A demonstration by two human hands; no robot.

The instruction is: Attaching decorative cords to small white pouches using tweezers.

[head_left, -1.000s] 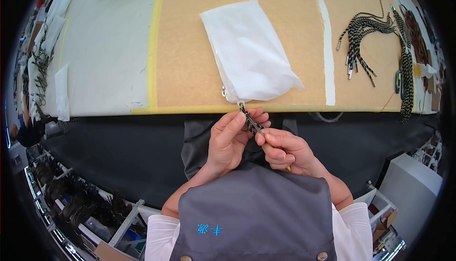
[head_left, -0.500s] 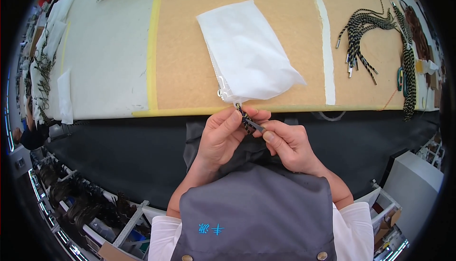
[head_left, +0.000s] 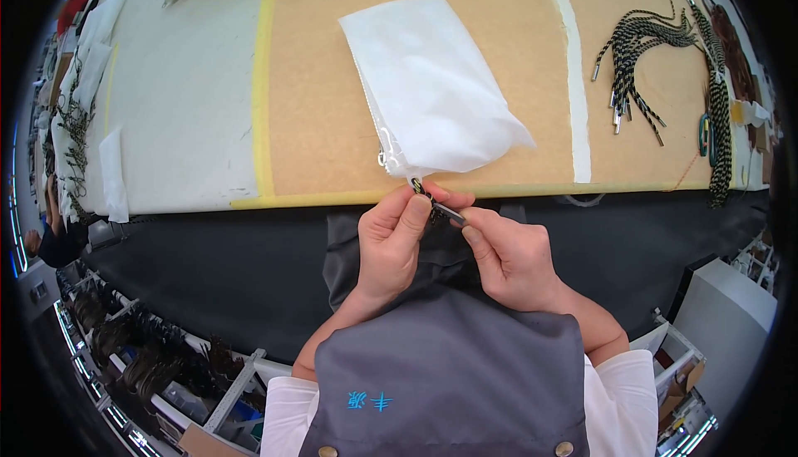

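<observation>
At the table's front edge, my left hand [head_left: 392, 237] pinches a black-and-yellow braided cord [head_left: 418, 184] between thumb and fingers. The cord is looped at the near corner of a white fabric zip pouch [head_left: 432, 83], which lies flat on the table. In my right hand [head_left: 511, 257] a slim, tapered grey metal tool [head_left: 451, 213] is gripped between thumb and forefinger, its tip against the cord by my left thumb. Whether it is a pair of tweezers cannot be made out. My fingers hide most of the cord's lower part.
Several metal-tipped cords [head_left: 636, 50] lie on the right of the table [head_left: 332, 125], beside a long braided bundle [head_left: 719, 133] and small scissors [head_left: 706, 135]. White pouches [head_left: 112, 174] lie at the left edge. Another person [head_left: 62, 237] is at the far left.
My left thumb has moved down over the cord and covers more of it. The grey tool lies flatter, and my right hand has shifted slightly right.
</observation>
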